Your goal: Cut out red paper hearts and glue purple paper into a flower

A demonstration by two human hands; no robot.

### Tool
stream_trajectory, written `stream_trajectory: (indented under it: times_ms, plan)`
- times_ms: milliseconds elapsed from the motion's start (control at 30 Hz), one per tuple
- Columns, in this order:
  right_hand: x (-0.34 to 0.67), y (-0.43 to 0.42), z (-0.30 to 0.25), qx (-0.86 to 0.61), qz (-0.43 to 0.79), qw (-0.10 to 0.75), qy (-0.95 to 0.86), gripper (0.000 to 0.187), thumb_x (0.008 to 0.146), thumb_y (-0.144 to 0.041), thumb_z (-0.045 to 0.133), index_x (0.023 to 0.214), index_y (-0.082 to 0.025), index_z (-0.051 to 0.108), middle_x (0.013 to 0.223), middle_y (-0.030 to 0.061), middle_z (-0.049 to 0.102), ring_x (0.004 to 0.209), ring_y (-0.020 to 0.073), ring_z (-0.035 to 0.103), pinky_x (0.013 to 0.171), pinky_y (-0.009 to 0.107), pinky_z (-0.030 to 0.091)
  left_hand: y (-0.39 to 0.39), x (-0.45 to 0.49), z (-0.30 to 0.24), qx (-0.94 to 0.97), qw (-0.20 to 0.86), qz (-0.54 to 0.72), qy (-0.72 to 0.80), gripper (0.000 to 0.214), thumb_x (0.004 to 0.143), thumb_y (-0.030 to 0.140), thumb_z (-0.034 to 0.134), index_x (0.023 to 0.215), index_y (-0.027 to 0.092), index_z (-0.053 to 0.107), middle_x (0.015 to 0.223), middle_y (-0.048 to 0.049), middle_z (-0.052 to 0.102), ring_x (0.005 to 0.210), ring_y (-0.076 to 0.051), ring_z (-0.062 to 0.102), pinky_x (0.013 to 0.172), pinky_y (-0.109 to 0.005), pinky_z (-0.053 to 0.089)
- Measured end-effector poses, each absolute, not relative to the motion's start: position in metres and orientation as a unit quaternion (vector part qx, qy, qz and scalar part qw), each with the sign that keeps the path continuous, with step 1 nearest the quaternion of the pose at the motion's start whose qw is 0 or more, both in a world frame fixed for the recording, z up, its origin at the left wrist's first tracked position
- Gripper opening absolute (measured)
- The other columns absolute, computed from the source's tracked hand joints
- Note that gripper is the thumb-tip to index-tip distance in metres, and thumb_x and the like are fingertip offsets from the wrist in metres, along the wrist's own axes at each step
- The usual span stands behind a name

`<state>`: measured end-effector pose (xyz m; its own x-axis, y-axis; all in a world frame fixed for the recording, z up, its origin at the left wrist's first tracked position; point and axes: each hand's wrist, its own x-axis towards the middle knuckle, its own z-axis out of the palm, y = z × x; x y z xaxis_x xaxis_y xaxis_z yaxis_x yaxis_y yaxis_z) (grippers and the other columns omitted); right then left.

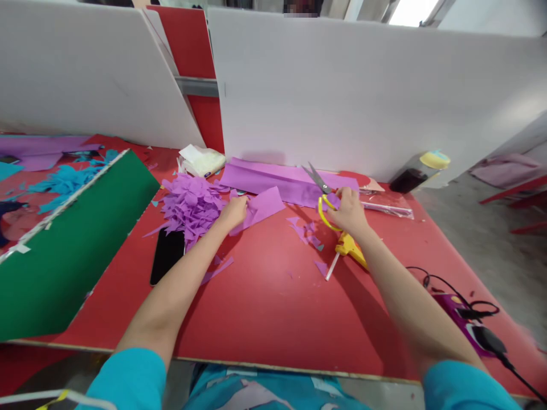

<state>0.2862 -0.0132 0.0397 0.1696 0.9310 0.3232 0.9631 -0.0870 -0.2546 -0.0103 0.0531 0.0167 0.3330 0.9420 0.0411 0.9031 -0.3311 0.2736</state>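
Observation:
My right hand (349,212) grips scissors (323,188) by their yellow handles. The blades are spread apart and point away from me, over a long folded purple sheet (273,181). My left hand (235,212) is closed at the left end of a smaller purple paper piece (267,206); its fingertips are partly hidden. Beside that hand lies a heap of cut purple paper pieces (188,205). A yellow glue gun (352,250) rests just below my right hand, with a white glue stick (332,266) near it. Purple scraps (305,230) lie between my hands.
A green board (94,245) stands at the left, with blue paper strips (68,182) beyond it. A black phone (167,256) lies partly under the heap. White panels (342,97) close off the back. A dark bottle (416,173) and a power strip (459,319) with cables are right.

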Motion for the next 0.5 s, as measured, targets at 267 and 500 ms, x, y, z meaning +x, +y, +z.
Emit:
stream_trajectory:
  times_ms: [267,500]
  plan:
    - [0.339,-0.002,0.044,-0.712,-0.114,0.291,-0.629,0.028,0.064,-0.026,0.057,0.086,-0.020,0.041,0.086,0.0065,0.048,0.081,0.0222,0.046,0.072,0.035,0.039,0.029,-0.013,0.051,0.819,0.024,0.200,0.537,0.045,0.081,0.004,0.033,0.123,0.016,0.041,0.087,-0.0102,0.061,0.080,-0.022,0.059,0.074,-0.033,0.043]
    - [0.342,-0.004,0.034,-0.705,-0.088,0.276,-0.647,0.022,0.066,-0.033,0.058,0.076,-0.021,0.042,0.073,0.0034,0.049,0.070,0.0203,0.047,0.064,0.033,0.039,0.034,-0.024,0.058,0.753,0.171,0.315,0.551,0.049,0.067,-0.001,0.043,0.112,0.019,0.045,0.057,0.0034,0.044,0.054,-0.015,0.047,0.064,-0.027,0.039]
